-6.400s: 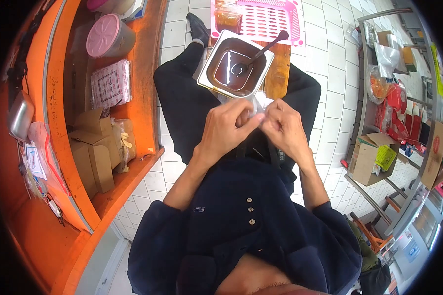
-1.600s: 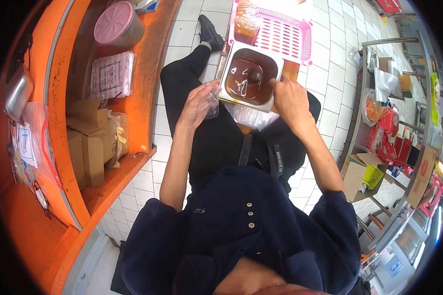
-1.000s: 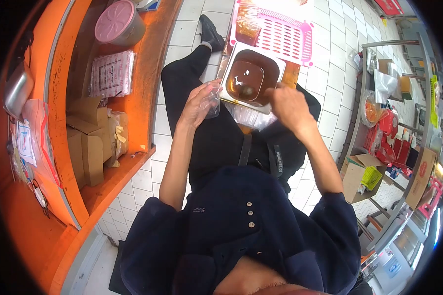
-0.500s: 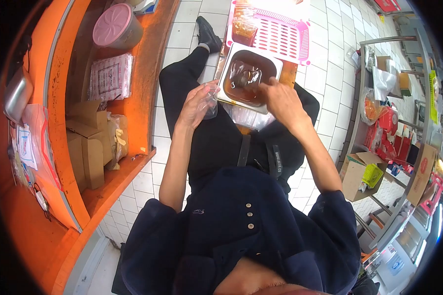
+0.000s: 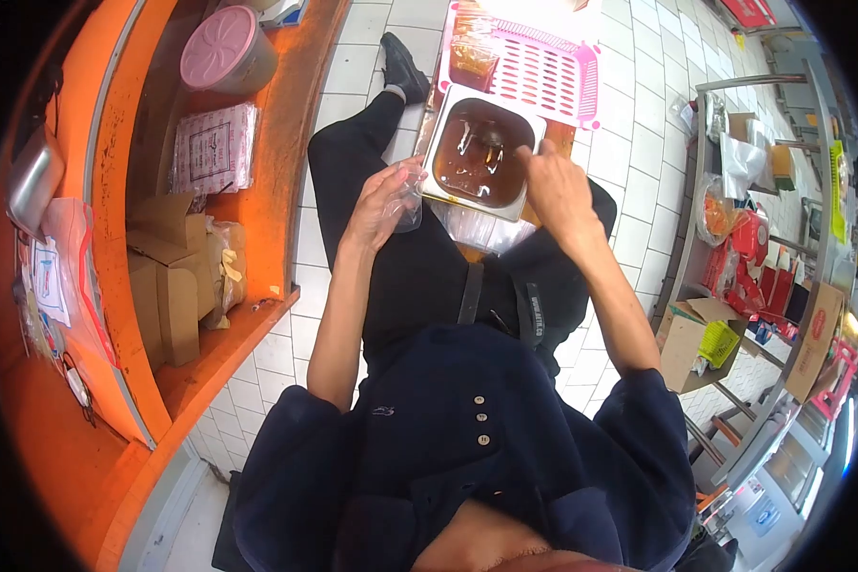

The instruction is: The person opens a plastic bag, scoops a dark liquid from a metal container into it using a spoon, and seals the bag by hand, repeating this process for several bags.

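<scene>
A square metal container (image 5: 439, 186) of glossy brown liquid (image 5: 481, 172) stands between my knees. At its left edge my left hand (image 5: 386, 200) holds a clear plastic bag (image 5: 408, 212), fingers curled round it. My right hand (image 5: 558, 191) is closed at the container's right rim, its fingertips over the liquid; what they grip is too small and blurred to name. Behind the container, filled clear bags (image 5: 473, 62) lie at the left end of a pink perforated basket (image 5: 589, 81). Flat clear plastic bags (image 5: 481, 229) lie just in front of the container.
An orange shelf unit (image 5: 286, 143) on the left holds a pink-lidded tub (image 5: 221, 48), a pack of printed sheets (image 5: 214, 148) and cardboard boxes (image 5: 167, 276). A metal rack (image 5: 682, 257) with bags and an open carton (image 5: 686, 343) stands on the right.
My right hand has shifted slightly right and up, its fingers now nearer the rim. The dark shape in the middle of the liquid no longer shows. My left hand has hardly moved.
</scene>
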Available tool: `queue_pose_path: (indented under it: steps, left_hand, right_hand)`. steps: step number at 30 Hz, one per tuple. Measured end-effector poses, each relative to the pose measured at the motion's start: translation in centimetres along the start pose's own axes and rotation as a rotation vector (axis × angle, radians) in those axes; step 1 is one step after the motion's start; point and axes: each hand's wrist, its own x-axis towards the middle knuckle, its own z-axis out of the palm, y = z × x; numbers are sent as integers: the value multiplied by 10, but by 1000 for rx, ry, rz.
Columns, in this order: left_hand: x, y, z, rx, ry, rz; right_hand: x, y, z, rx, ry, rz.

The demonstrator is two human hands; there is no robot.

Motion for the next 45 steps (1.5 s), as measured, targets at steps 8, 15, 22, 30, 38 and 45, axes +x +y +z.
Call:
queue_pose_path:
  steps: [8, 15, 22, 30, 38, 45]
  left_hand:
    - [0, -2, -7, -4, -13, -7]
    - [-1, -2, -8, 0, -11, 1]
    - [1, 16, 14, 137, -2, -4]
    - [9, 43, 43, 439, -106, -25]
    - [7, 42, 61, 590, -77, 65]
    - [3, 38, 63, 585, -83, 32]
  right_hand:
    - [-10, 10, -2, 42, -123, -73]
    - [-15, 3, -5, 129, -114, -207]
    - [-21, 6, -11, 279, -203, -263]
    - [-29, 32, -26, 163, 8, -49]
    - [-35, 19, 18, -98, 31, -117]
    - [-39, 20, 2, -41, -133, -156]
